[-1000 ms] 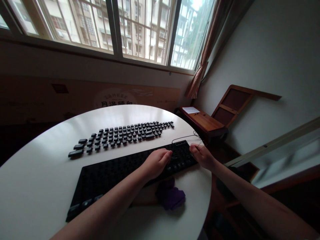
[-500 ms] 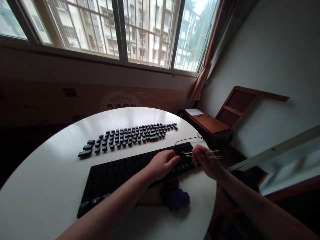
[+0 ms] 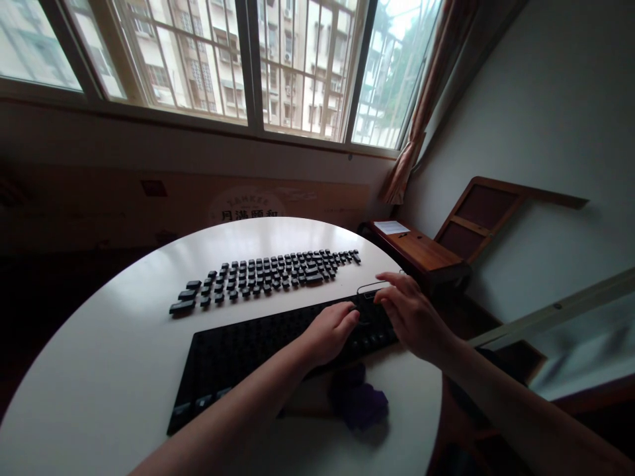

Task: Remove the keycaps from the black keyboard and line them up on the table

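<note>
My left hand (image 3: 331, 332) is over the right half of a black keyboard (image 3: 278, 325), thumb and forefinger pinched together. A small dark piece shows at those fingertips, too dim to name. To its right, my right hand (image 3: 414, 316) hovers above the keyboard's right end with its fingers spread, and I see nothing between them. Much of the keyboard looks stripped of caps; a few remain along its near edge. Beyond it, black keycaps (image 3: 258, 277) stand in slanted rows on the white table. A wire keycap puller cannot be made out now.
A crumpled purple cloth (image 3: 364, 404) lies on the round white table (image 3: 109, 370), just this side of the keyboard. The keyboard's cable (image 3: 372, 285) runs off toward the back right edge. Past that edge stands a wooden bench (image 3: 426, 254) with paper (image 3: 391, 227) on it.
My right hand has let go of the pale wire keycap puller, and its fingers have spread. The left hand stays pinched near the same spot. The whole view has shifted slightly.
</note>
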A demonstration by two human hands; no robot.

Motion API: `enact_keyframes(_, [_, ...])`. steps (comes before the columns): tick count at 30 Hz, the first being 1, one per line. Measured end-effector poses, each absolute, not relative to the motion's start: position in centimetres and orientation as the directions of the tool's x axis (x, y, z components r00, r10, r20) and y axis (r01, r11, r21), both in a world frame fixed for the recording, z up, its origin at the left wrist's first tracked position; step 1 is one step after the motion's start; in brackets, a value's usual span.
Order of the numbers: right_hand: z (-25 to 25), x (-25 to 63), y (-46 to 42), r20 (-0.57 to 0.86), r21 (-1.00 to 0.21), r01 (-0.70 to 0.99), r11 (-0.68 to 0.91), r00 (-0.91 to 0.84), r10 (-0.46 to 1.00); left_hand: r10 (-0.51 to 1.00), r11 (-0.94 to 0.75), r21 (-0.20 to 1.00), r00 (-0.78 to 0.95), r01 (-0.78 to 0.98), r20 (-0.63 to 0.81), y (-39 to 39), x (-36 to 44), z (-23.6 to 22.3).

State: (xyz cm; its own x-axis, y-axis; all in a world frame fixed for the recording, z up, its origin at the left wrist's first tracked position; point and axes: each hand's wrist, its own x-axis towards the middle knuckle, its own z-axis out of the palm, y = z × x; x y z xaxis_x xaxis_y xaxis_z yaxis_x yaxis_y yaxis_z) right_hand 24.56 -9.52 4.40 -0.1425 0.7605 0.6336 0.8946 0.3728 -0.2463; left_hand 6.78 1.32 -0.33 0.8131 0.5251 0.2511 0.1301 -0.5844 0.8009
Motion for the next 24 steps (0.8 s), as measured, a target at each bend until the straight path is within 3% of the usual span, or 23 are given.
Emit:
enact_keyframes(4, [3.9, 24.4, -7.9, 0.410, -0.278, 0.836, 0.473, -0.342, 0.846, 0.494, -0.546, 0.838, 0.816, 0.023, 0.300, 1.3, 6.7, -0.4])
enact_keyframes(9, [3.9, 24.6, -6.7, 0.385, -0.336, 0.808, 0.484, -0.352, 0.853, 0.504, -0.542, 0.840, 0.798, -0.005, 0.330, 1.2, 6.7, -0.2])
enact_keyframes(14, [4.2, 27.9, -1.6, 0.409, -0.397, 0.829, 0.394, -0.225, 0.884, 0.588, -0.555, 0.824, 0.752, 0.109, 0.297, 1.2, 6.8, -0.5])
enact_keyframes(17, [2.9, 30.3, 3.2, 0.303, -0.399, 0.888, 0.231, -0.110, 0.947, 0.572, -0.590, 0.791, 0.775, 0.162, 0.268, 1.3, 6.9, -0.5])
enact_keyframes(24, [-1.0, 30.9, 8.8, 0.198, -0.428, 0.885, 0.183, -0.106, 0.974, 0.559, -0.609, 0.771, 0.789, 0.184, 0.254, 1.1, 6.8, -0.1])
